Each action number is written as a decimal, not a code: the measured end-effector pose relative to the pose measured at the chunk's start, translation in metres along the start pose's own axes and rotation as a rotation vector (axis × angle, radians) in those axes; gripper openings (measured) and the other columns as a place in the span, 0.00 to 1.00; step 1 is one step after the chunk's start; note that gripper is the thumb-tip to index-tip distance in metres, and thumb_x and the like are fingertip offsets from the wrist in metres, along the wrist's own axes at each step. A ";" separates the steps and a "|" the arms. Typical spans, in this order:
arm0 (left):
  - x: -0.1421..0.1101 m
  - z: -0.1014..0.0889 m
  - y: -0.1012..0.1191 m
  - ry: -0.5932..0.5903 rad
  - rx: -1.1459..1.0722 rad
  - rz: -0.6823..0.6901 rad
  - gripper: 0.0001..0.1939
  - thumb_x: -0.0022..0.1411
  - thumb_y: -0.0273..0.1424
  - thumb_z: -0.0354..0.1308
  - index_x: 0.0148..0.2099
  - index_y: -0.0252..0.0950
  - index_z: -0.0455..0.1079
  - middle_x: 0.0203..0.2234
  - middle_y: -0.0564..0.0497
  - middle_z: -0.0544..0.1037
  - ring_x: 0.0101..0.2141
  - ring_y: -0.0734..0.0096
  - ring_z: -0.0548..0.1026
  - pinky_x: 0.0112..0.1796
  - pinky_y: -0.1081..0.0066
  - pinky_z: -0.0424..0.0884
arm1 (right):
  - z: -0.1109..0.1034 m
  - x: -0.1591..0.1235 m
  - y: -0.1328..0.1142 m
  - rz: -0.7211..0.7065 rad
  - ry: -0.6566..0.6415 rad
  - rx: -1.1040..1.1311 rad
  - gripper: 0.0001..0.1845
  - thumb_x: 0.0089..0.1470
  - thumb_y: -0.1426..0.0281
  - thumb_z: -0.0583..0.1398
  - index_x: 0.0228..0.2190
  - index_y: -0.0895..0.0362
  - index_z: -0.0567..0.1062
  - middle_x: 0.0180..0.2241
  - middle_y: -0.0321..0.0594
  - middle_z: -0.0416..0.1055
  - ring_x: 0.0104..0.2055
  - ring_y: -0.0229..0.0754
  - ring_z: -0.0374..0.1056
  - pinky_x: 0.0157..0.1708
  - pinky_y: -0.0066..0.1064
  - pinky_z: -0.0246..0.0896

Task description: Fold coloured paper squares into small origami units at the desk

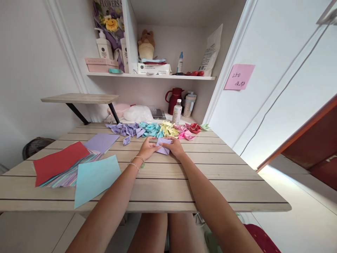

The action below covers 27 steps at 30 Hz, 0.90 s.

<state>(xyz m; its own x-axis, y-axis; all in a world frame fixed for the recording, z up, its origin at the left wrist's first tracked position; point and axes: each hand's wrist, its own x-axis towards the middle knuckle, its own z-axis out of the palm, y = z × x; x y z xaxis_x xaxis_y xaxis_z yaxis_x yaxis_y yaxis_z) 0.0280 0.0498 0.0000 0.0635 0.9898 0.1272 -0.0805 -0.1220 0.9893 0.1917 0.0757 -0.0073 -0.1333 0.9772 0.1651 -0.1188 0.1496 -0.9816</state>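
Observation:
Between my hands, just above or on the wooden table, is a folded purple sheet of origami paper, with crease lines across it. My left hand grips its left edge with thumb and fingers. On the opposite side, my right hand pinches the upper right part, its thumb lying over the paper. Just beyond my fingers lies a row of folded paper pieces: purple, turquoise, yellow, pink, red and green.
Left on the table are a stack of coloured paper topped by a red sheet, a purple sheet and a light blue sheet. Behind the folded pieces stand a clear bottle, a red jug and a tumbler.

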 end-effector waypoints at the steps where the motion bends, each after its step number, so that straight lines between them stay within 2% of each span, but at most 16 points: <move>1: 0.000 0.000 0.000 0.012 -0.004 0.003 0.35 0.35 0.32 0.72 0.46 0.35 0.60 0.20 0.56 0.72 0.23 0.73 0.74 0.29 0.73 0.69 | 0.000 0.001 0.000 0.005 -0.011 0.003 0.27 0.25 0.61 0.71 0.32 0.57 0.73 0.21 0.33 0.70 0.21 0.36 0.63 0.21 0.28 0.57; 5: 0.000 0.001 0.002 0.048 -0.026 0.005 0.33 0.36 0.32 0.71 0.44 0.35 0.59 0.21 0.55 0.74 0.23 0.73 0.74 0.30 0.72 0.70 | -0.002 0.006 0.002 -0.010 -0.050 -0.005 0.25 0.32 0.56 0.68 0.33 0.57 0.76 0.18 0.32 0.67 0.19 0.34 0.58 0.19 0.26 0.53; 7: 0.000 0.003 0.002 0.067 -0.036 -0.001 0.33 0.36 0.31 0.71 0.44 0.35 0.59 0.22 0.54 0.75 0.23 0.72 0.75 0.30 0.70 0.71 | -0.004 0.007 0.004 -0.014 -0.049 0.001 0.25 0.36 0.53 0.65 0.34 0.58 0.77 0.18 0.33 0.67 0.19 0.34 0.58 0.19 0.26 0.54; 12: 0.001 0.004 0.001 0.059 -0.087 -0.013 0.32 0.37 0.30 0.71 0.44 0.35 0.59 0.25 0.52 0.76 0.25 0.72 0.75 0.31 0.69 0.72 | -0.004 0.006 0.004 0.019 0.083 0.082 0.30 0.42 0.49 0.60 0.42 0.56 0.74 0.19 0.32 0.65 0.19 0.35 0.59 0.19 0.27 0.58; 14: 0.002 0.002 -0.001 0.091 -0.143 -0.009 0.32 0.38 0.29 0.71 0.45 0.36 0.60 0.25 0.53 0.75 0.26 0.71 0.76 0.32 0.68 0.73 | -0.002 0.004 0.001 0.018 0.122 0.108 0.31 0.43 0.49 0.60 0.44 0.55 0.72 0.19 0.32 0.65 0.20 0.35 0.60 0.20 0.27 0.58; 16: 0.004 0.000 -0.001 0.150 -0.229 -0.004 0.33 0.39 0.27 0.70 0.47 0.37 0.59 0.28 0.52 0.75 0.29 0.71 0.76 0.35 0.66 0.73 | 0.001 0.002 -0.001 0.029 0.107 0.112 0.31 0.42 0.49 0.61 0.44 0.55 0.71 0.23 0.34 0.68 0.22 0.36 0.63 0.22 0.28 0.60; 18: 0.004 -0.002 0.000 0.189 -0.321 0.006 0.35 0.39 0.26 0.70 0.50 0.39 0.60 0.30 0.52 0.76 0.31 0.71 0.76 0.38 0.66 0.72 | 0.005 -0.001 -0.003 0.015 0.011 0.050 0.30 0.39 0.52 0.64 0.41 0.57 0.72 0.25 0.36 0.70 0.24 0.37 0.65 0.24 0.28 0.60; 21: 0.003 -0.002 0.003 0.130 -0.391 0.011 0.29 0.40 0.28 0.69 0.47 0.36 0.65 0.31 0.49 0.77 0.34 0.69 0.76 0.40 0.67 0.70 | 0.010 -0.005 -0.002 -0.052 -0.115 -0.121 0.23 0.36 0.54 0.66 0.30 0.59 0.74 0.22 0.33 0.67 0.23 0.34 0.60 0.24 0.26 0.55; 24: 0.001 0.001 0.006 0.036 -0.367 -0.002 0.22 0.41 0.32 0.69 0.41 0.32 0.71 0.34 0.46 0.78 0.37 0.66 0.75 0.42 0.67 0.68 | 0.013 -0.006 0.000 -0.094 -0.127 -0.200 0.21 0.36 0.54 0.66 0.22 0.59 0.72 0.17 0.29 0.60 0.20 0.31 0.53 0.21 0.25 0.48; 27: 0.000 0.004 0.008 0.049 -0.341 0.003 0.21 0.40 0.33 0.69 0.39 0.32 0.73 0.33 0.47 0.78 0.37 0.66 0.75 0.42 0.67 0.67 | 0.014 -0.006 -0.002 -0.128 -0.089 -0.140 0.21 0.34 0.55 0.67 0.17 0.59 0.69 0.14 0.27 0.55 0.18 0.30 0.48 0.19 0.25 0.43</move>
<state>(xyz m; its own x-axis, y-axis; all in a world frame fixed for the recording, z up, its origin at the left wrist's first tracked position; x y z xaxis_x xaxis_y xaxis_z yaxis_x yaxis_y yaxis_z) 0.0310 0.0487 0.0086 0.0155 0.9929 0.1178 -0.4093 -0.1012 0.9068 0.1788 0.0676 -0.0047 -0.2133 0.9326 0.2911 -0.0031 0.2973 -0.9548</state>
